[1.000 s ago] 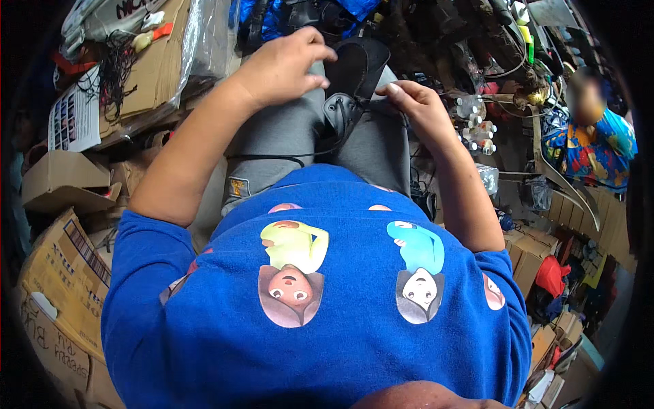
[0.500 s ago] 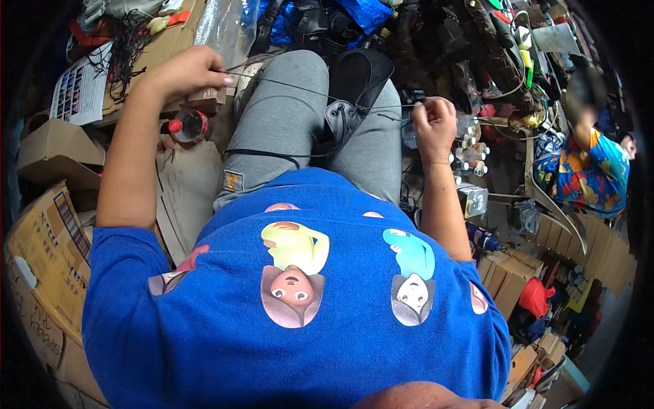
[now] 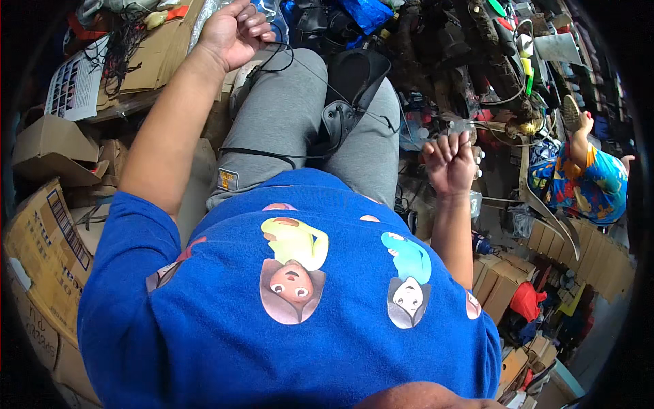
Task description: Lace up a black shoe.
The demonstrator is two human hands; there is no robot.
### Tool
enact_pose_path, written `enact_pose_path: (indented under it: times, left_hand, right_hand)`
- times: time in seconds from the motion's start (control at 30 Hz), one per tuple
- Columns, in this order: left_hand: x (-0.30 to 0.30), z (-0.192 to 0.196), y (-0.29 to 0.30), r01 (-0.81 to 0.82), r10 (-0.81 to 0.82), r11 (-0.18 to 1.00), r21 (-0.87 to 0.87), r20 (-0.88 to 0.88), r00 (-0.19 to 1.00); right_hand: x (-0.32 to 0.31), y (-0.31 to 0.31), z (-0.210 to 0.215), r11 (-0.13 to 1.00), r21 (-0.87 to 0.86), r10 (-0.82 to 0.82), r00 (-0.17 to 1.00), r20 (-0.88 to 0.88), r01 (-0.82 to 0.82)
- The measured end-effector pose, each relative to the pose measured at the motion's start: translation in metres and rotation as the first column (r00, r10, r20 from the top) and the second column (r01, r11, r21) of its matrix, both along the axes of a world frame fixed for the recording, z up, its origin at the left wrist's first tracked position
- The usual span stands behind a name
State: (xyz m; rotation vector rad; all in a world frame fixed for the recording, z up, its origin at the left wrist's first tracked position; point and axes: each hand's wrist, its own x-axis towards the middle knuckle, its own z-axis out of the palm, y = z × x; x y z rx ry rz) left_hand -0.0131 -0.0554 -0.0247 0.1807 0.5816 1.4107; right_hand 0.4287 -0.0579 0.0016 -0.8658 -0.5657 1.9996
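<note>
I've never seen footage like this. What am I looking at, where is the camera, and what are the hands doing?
There is no machine here: a person wears a wide-angle camera on the head, looking down, so edges bend. You see a blue shirt and grey trousers. A black shoe piece lies on the lap. The left hand is raised and closed on a thin black thread, which runs across to the closed right hand. Cardboard boxes and clutter surround them. Another person sits at right.

Brown cardboard boxes (image 3: 41, 252) stacked at left beside a white printed sheet (image 3: 73, 85), more small boxes (image 3: 501, 286) lower right.
</note>
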Motion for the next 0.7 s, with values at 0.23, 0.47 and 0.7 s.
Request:
enact_pose_path:
  times: [0.23, 0.47, 0.7]
  left_hand:
    - [-0.023, -0.028, -0.004, -0.033, 0.005, 0.990, -0.138, -0.196, 0.981]
    - [-0.051, 0.012, -0.047, -0.073, -0.100, 0.990, -0.120, -0.968, 0.230]
    - [0.109, 0.030, -0.094, 0.494, 0.341, 0.866, 0.083, -0.820, -0.460]
  right_hand:
    - [0.030, -0.026, -0.026, 0.998, -0.026, -0.059, 0.996, 0.070, 0.061]
    - [0.098, -0.026, -0.033, 0.942, -0.210, 0.298, 0.364, 0.883, -0.262]
    - [-0.016, 0.026, 0.006, 0.781, 0.383, -0.042, 0.570, 0.820, -0.494]
